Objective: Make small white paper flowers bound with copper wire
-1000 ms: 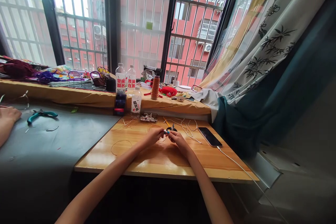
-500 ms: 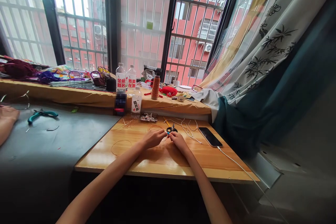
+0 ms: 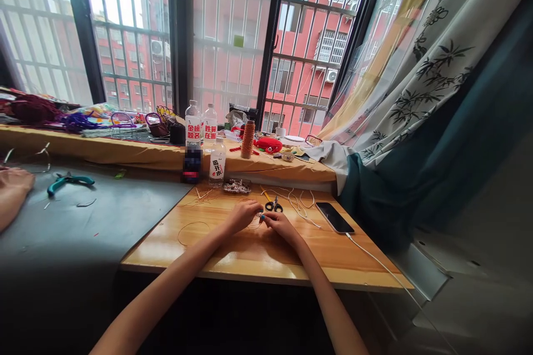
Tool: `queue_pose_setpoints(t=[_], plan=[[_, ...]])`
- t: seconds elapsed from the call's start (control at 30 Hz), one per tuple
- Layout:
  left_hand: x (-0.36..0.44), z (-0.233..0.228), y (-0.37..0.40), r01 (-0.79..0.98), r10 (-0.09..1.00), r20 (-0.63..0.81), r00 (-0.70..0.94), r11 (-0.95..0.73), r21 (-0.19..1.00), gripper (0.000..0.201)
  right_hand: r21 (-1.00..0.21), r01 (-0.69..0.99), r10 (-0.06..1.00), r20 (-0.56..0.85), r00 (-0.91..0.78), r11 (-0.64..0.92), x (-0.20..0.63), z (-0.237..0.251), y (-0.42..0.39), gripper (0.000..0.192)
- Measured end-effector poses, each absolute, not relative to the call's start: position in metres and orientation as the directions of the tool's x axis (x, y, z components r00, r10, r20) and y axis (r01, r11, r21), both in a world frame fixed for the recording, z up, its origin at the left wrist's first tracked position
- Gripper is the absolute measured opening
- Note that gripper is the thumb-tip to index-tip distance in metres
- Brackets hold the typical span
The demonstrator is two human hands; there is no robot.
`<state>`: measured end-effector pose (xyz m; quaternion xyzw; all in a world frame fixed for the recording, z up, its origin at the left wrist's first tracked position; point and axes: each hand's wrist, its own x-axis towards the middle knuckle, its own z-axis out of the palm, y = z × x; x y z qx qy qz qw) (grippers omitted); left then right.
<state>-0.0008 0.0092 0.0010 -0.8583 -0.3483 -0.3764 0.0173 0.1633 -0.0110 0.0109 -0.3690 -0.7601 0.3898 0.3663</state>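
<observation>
My left hand (image 3: 245,216) is closed in a pinch over the wooden table (image 3: 166,252). Its fingertips almost meet those of my right hand (image 3: 283,226), also pinching. A small blue thing (image 3: 262,217) shows at the right fingertips, too small to name. What the left fingers hold is hidden. Fine thread or wire loops below the hands, and a thin brown loop (image 3: 194,223) lies left of them. Just beyond my right hand rest black-handled scissors (image 3: 273,207), with a yellow pencil-like stick (image 3: 266,196) beside them.
A phone (image 3: 334,217) with a white cable lies right. Behind stand a clear tray of small pieces (image 3: 237,186), a water bottle (image 3: 217,163) and an orange thread cone (image 3: 247,140) on the sill. Left, on a grey table, are teal pliers (image 3: 70,180) and another person's hand (image 3: 15,186).
My fingertips have shifted slightly left and toward me, and the small blue thing moved with them. The view has tilted a little. The other person's hand has barely changed.
</observation>
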Motion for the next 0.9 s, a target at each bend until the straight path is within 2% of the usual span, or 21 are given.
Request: queue_pose_setpoints(t=[0.1, 0.17, 0.33, 0.47, 0.53, 0.67, 0.9], plan=[[0.001, 0.001, 0.009, 0.576, 0.627, 0.632, 0.455, -0.749, 0.329, 0.016, -0.918, 0.171, 0.866, 0.257, -0.429, 0.357, 0.165, 0.012, -0.011, 0.031], [0.001, 0.002, 0.007, 0.579, 0.647, 0.618, 0.447, -0.736, 0.352, 0.018, -0.939, 0.109, 0.876, 0.258, -0.408, 0.327, 0.166, 0.013, -0.012, 0.029], [0.0, 0.005, 0.001, 0.634, 0.634, 0.615, 0.47, -0.727, 0.264, 0.022, -0.956, 0.039, 0.883, 0.253, -0.395, 0.291, 0.167, 0.01, -0.008, 0.028], [0.001, 0.004, -0.001, 0.629, 0.572, 0.634, 0.52, -0.759, 0.168, 0.025, -0.96, 0.012, 0.895, 0.258, -0.363, 0.281, 0.169, 0.006, -0.002, 0.029], [0.001, 0.004, -0.002, 0.636, 0.535, 0.635, 0.557, -0.767, 0.088, 0.024, -0.958, 0.044, 0.904, 0.253, -0.344, 0.285, 0.17, 0.003, 0.0, 0.031], [-0.001, 0.008, -0.005, 0.647, 0.487, 0.604, 0.63, -0.76, -0.061, 0.021, -0.918, 0.221, 0.914, 0.251, -0.318, 0.328, 0.17, -0.002, 0.006, 0.033], [-0.002, 0.011, -0.007, 0.631, 0.427, 0.581, 0.692, -0.749, -0.201, 0.019, -0.828, 0.39, 0.91, 0.315, -0.268, 0.402, 0.168, -0.006, 0.005, 0.028]])
